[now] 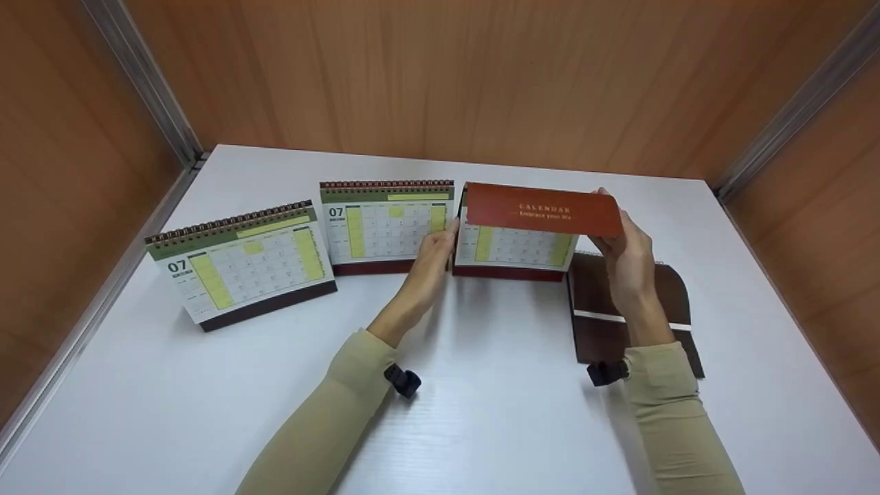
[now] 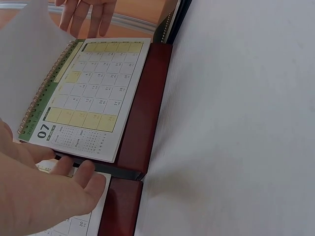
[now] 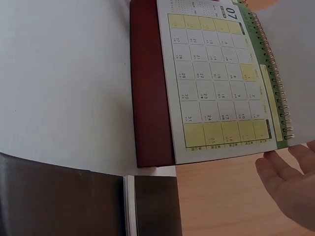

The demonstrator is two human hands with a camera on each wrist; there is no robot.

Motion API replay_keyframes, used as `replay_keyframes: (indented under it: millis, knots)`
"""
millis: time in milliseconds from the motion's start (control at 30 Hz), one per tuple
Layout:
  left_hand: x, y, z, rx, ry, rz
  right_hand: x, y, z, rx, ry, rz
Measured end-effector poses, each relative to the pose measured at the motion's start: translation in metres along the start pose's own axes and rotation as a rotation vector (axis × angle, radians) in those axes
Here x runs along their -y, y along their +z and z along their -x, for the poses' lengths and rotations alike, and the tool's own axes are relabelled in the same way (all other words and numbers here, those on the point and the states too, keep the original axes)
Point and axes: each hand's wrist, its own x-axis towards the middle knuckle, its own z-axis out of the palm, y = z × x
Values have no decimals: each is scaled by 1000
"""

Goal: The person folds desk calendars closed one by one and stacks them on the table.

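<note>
Red card is forming the front cover of the third calendar from the left, which is standing towards the back of the white table. That cover is reaching forward from the spiral binding over a page marked 07, showing the word CALENDAR to the head view and a white underside to both wrist views. The left hand is resting against this calendar's left edge, its fingers loosely bent rather than clenched, right beside the second calendar. The right hand is touching the cover's right end, its fingers fairly straight and slightly spread. Further left, the first calendar is standing at an angle, also displaying 07 above a dark base. Near the right forearm, a dark brown item with a white band is lying partly hidden. Khaki sleeves are covering both arms, and wood-grain panels are surrounding the table
</note>
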Motion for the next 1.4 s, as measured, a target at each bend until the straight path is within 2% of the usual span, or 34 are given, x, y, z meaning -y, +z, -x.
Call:
replay_keyframes:
  millis: [200,500,767,933,1133,1400]
  knots:
    - [0,0,-1,0,4,6,-4,0,1,1,-7,7]
    - [0,0,-2,11,36,15,-7,0,6,15,40,-8]
    - [-1,0,-4,22,67,87,-7,3,6,21,47,-5]
    - [0,0,-5,10,74,91,-8,3,6,37,76,-11]
    - [0,1,-5,23,73,91,-11,2,7,64,121,16]
    - [-2,2,-4,6,50,53,-13,3,6,29,113,50]
